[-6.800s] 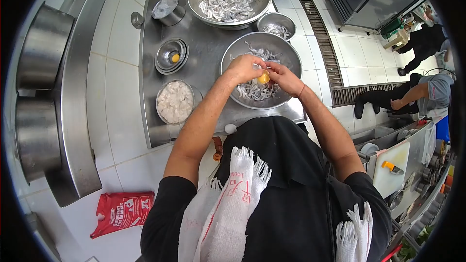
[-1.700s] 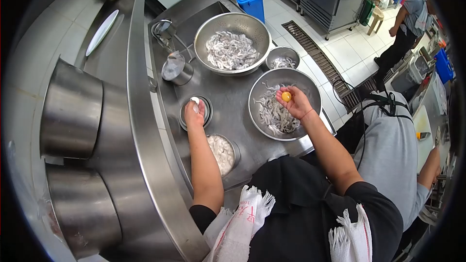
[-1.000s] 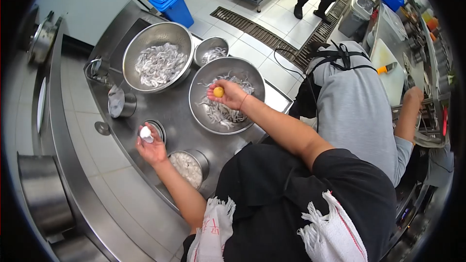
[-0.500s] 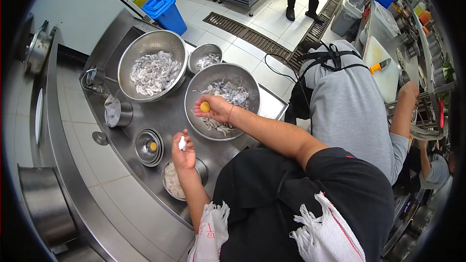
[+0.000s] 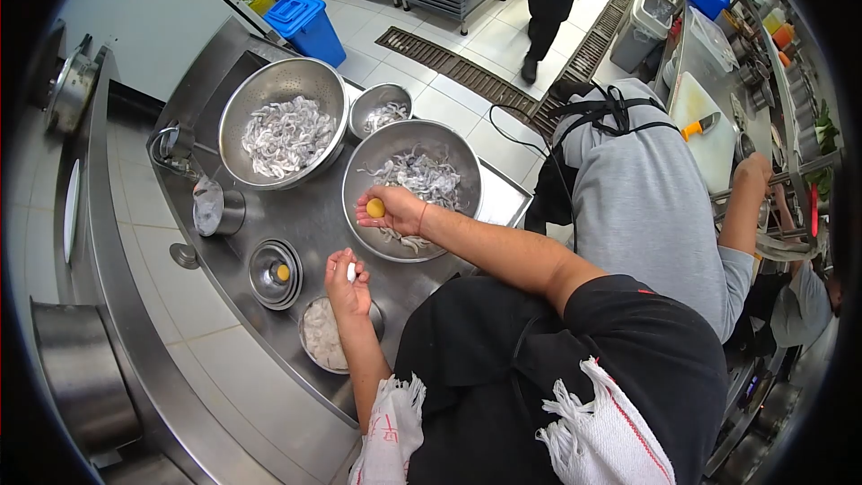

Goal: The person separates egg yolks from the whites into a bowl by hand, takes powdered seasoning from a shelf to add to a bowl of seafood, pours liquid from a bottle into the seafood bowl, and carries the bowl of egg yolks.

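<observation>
My right hand (image 5: pixel 392 207) is cupped palm up over a large steel bowl (image 5: pixel 359 232) of what looks like small squid or octopus (image 5: pixel 417 175). An egg yolk (image 5: pixel 375 207) rests in its fingers. Lower and to the left, above the steel counter, my left hand (image 5: pixel 348 287) has its fingers curled around a piece of white eggshell (image 5: pixel 351 271). Another yolk (image 5: pixel 283 272) lies in the top one of some nested small steel bowls (image 5: pixel 260 287), left of that hand. Just below the left hand is a steel container (image 5: pixel 377 319) of pale, pinkish-white pieces (image 5: pixel 321 338).
Beyond the bowl stand a large colander (image 5: pixel 232 112) of similar seafood and a smaller bowl (image 5: pixel 356 112). A steel pot (image 5: pixel 233 212) holding a plastic bag sits at the left. Close on my right, a person in grey (image 5: pixel 637 180) works near a knife (image 5: pixel 700 126) on a cutting board.
My left hand has shifted slightly right and turned, its fingers closer around the eggshell. My right hand has moved slightly left, the yolk still in it. A person in the background has stepped nearer.
</observation>
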`<state>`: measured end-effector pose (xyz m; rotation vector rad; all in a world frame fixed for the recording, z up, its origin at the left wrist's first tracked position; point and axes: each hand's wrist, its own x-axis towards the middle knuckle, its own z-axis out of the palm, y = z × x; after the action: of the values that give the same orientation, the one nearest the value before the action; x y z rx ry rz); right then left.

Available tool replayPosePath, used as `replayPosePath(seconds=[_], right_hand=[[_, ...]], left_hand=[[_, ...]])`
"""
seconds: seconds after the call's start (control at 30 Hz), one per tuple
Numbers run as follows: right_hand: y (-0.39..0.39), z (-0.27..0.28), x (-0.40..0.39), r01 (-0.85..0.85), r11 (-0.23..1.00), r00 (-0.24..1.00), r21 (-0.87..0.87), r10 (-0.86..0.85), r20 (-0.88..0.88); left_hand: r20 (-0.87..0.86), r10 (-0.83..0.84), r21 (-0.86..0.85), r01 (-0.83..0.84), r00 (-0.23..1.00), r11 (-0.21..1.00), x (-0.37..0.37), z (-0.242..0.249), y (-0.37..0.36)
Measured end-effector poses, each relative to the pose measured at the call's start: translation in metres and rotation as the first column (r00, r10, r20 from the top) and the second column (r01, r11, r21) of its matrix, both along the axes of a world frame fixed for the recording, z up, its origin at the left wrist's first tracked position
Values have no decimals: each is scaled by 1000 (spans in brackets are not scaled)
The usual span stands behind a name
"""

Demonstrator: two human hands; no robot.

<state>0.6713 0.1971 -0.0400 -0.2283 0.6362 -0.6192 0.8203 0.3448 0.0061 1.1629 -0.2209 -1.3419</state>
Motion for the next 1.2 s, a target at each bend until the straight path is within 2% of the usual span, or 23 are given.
replayPosePath(seconds=[0.63, 0.73, 0.93, 1.2], right_hand=[[28, 5, 10, -91, 996, 996, 24, 91, 13], [27, 5, 9, -95, 995, 995, 36, 95, 18], [24, 10, 1, -36, 999, 999, 34, 35, 17], [28, -3, -6, 0, 1000, 1000, 3, 0, 29]], left_hand=[[26, -2, 21, 2, 1000, 1000, -7, -1, 7], [37, 59, -28, -58, 998, 998, -9, -2, 5], [-20, 134, -66, -135, 991, 989, -12, -1, 6], [-21, 83, -73, -84, 996, 994, -11, -8, 16]])
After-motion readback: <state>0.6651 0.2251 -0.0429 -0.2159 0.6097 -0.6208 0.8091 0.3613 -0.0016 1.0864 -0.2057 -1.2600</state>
